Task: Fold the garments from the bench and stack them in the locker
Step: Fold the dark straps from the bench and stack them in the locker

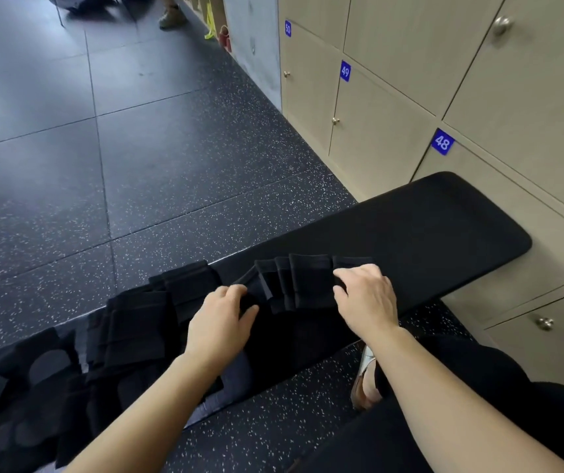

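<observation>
1. Faces a black worktop (pixel 444 227) set just beside tan lockers (pixel 393 138) numbered 48, 49 and 50, doors closed.
2. Holds a black pleated garment (pixel 294 285) down on the worktop, pleats fanned between both hands, the rest of the cloth trailing left.
3. Pinches a fold at the fan's left side with the left hand (pixel 221 322): grip clamped on the garment, thumb and fingers curled round the cloth.
4. Clamps the right hand (pixel 367 298) on the rightmost pleat, fingers curled over its edge.
5. Stands on a dark speckled floor (pixel 171 172).
</observation>
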A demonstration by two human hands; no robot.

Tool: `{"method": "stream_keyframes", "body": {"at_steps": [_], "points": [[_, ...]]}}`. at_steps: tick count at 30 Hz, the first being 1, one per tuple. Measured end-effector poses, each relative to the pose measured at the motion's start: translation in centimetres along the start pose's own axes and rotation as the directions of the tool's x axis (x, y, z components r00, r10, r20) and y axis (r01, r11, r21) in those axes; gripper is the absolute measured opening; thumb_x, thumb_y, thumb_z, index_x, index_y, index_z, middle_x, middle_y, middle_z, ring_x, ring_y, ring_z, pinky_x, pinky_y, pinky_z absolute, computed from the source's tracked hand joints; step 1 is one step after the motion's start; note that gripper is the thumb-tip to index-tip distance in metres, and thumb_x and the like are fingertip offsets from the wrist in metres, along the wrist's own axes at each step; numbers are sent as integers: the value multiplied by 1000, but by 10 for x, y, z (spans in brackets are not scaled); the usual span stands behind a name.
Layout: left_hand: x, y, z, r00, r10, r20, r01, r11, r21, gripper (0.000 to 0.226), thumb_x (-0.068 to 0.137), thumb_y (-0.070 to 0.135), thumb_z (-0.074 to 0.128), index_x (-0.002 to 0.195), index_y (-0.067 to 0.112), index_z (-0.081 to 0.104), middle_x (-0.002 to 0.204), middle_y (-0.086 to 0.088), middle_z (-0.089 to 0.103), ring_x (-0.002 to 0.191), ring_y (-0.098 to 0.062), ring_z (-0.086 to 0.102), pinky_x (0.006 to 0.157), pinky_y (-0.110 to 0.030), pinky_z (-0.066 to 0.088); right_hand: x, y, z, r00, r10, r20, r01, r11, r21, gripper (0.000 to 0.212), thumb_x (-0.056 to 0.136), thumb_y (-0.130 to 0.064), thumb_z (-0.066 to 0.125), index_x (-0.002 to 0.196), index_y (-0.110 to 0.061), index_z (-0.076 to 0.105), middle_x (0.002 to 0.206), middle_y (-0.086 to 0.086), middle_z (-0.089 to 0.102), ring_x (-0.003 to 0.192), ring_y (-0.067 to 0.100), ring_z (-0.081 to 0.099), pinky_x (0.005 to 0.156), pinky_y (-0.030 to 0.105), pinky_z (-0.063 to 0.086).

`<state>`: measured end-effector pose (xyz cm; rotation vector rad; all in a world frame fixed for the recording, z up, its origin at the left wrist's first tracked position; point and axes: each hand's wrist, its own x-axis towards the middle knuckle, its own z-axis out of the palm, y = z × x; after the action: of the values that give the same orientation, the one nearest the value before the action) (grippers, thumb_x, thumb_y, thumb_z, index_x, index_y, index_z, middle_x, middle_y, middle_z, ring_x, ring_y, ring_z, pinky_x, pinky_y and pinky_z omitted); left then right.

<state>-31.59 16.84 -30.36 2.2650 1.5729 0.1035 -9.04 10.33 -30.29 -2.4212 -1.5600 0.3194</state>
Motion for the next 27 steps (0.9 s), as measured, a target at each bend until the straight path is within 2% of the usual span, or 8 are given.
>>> {"method": "stream_keyframes", "body": {"at_steps": [4,7,11,14,18,22,25,27], "points": [[22,27,19,985,-170,-17,169,982,-81,86,88,64,52,149,10,30,148,-10,42,136,-31,36,105,-40,36,5,6,2,981,195,16,-194,980,-37,39,95,-38,53,131,-24,49,131,-3,54,125,21,39,98,34,37],[38,48,31,974,-210,-80,212,977,19,99,77,79,49,146,10,34,143,-7,48,132,-30,39,101,-41,37,11,10,6,949,302,92,-302,953,-15,45,94,-44,53,134,-24,48,139,1,47,127,24,37,99,36,36],[50,64,46,958,-280,-63,275,959,-70,110,64,77,68,147,14,29,141,-4,47,131,-27,39,102,-39,36,18,10,11,901,400,167,-415,907,66,38,93,-40,57,129,-25,55,145,7,37,130,26,34,100,37,35],[52,65,55,946,-316,-75,302,941,-155,101,65,66,76,142,14,35,143,-2,42,133,-26,34,105,-40,32,23,14,14,889,420,183,-445,887,122,40,90,-40,62,128,-32,54,146,6,33,131,26,31,103,38,31],[50,69,61,954,-269,-129,241,950,-200,74,70,53,80,126,16,48,141,1,39,131,-25,30,104,-40,29,26,19,15,880,428,203,-459,877,140,42,85,-43,66,124,-34,52,143,4,31,129,25,30,104,37,28],[53,81,53,967,-218,-129,198,968,-154,54,75,46,77,115,22,51,109,4,62,112,-21,53,93,-34,32,26,19,15,904,378,200,-406,905,128,39,86,-38,66,121,-33,51,133,3,37,123,23,38,102,35,30],[55,85,45,963,-255,-84,215,921,-325,44,73,37,79,103,22,50,86,8,62,95,-24,63,80,-32,42,22,20,11,916,353,193,-391,894,219,36,89,-29,65,121,-28,50,129,2,37,110,22,48,96,33,38],[57,86,38,959,-282,-19,239,846,-476,41,71,30,82,97,20,52,82,11,61,89,-21,63,74,-30,42,20,20,4,929,340,147,-369,877,306,31,90,-21,62,119,-26,52,125,0,39,91,20,55,83,32,46]]}}
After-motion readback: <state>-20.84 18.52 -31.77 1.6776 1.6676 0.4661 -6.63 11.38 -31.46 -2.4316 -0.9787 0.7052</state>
